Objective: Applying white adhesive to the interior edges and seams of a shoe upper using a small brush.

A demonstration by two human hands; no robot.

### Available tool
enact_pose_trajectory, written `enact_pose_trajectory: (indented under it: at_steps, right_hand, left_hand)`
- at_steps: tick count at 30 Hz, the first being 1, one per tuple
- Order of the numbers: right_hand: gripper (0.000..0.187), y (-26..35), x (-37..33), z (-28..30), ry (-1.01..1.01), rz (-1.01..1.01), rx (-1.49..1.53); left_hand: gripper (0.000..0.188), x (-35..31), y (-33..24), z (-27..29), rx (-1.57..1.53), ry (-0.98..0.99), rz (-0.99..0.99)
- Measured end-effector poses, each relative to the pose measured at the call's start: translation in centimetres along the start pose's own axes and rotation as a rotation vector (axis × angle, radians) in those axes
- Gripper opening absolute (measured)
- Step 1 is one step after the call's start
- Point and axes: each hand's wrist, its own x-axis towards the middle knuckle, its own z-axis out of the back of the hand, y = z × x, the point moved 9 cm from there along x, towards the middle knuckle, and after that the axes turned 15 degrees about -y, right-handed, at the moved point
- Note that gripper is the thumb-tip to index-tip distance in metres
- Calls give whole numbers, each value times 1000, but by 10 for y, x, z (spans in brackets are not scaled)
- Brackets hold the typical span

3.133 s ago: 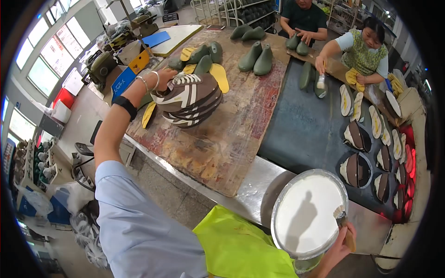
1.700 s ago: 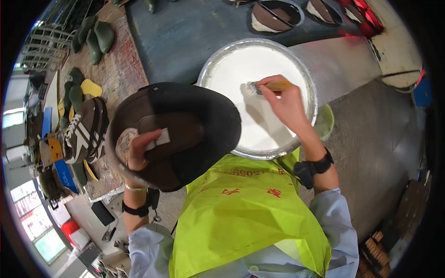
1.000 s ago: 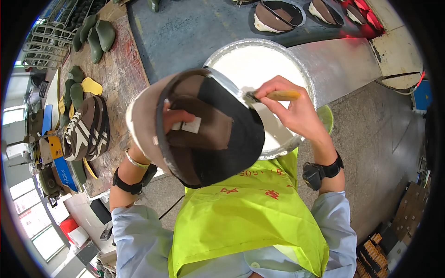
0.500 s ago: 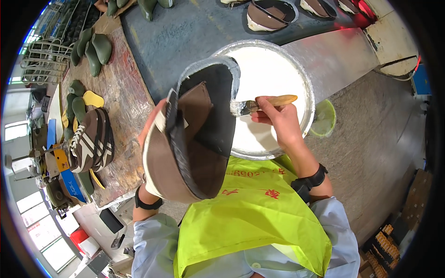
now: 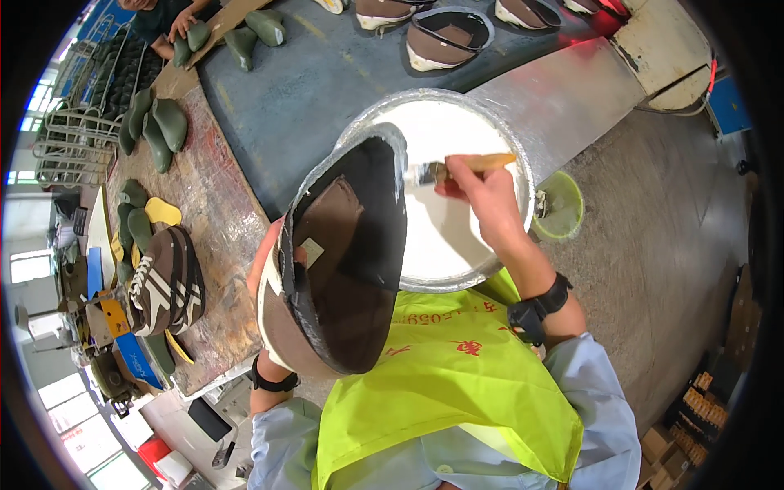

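Bright windows (image 5: 82,437) curve along the far left of the workshop we look across, with a pale metal rack (image 5: 77,135) higher up on that side. Next we see the worn counter (image 5: 224,249), carrying green shoe lasts (image 5: 170,124), a yellow insole (image 5: 163,212) and a stack of striped brown uppers (image 5: 167,282). Beyond it, a co-worker (image 5: 155,23) handles two more lasts beside a dark belt (image 5: 282,98).

Nearer the middle, our left hand (image 5: 263,260) clasps a brown shoe upper (image 5: 294,331), fingers around its outer wall and the thumb tip showing inside, near a pale label. So the upper lies between our two hands, against the left one, tilted with its black-lined inside facing up and overlapping the left rim of a basin of white liquid (image 5: 433,95). Our right hand (image 5: 492,200) pinches a wooden-handled brush (image 5: 490,160) between thumb and fingers, its bristles at the upper's white-smeared right edge; we cannot tell whether they touch. Farther right, a translucent green bucket (image 5: 578,192) stands on the grey floor (image 5: 645,245).
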Motion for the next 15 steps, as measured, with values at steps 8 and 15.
enact_pose_trajectory:
  at_steps: [8,15]
  right_hand:
    - [33,1,-11,24,-29,207,46]
    - [34,23,-12,15,25,340,73]
  left_hand:
    - [39,-16,41,-28,-54,20,-198]
    - [76,-39,81,-49,-483,208,312]
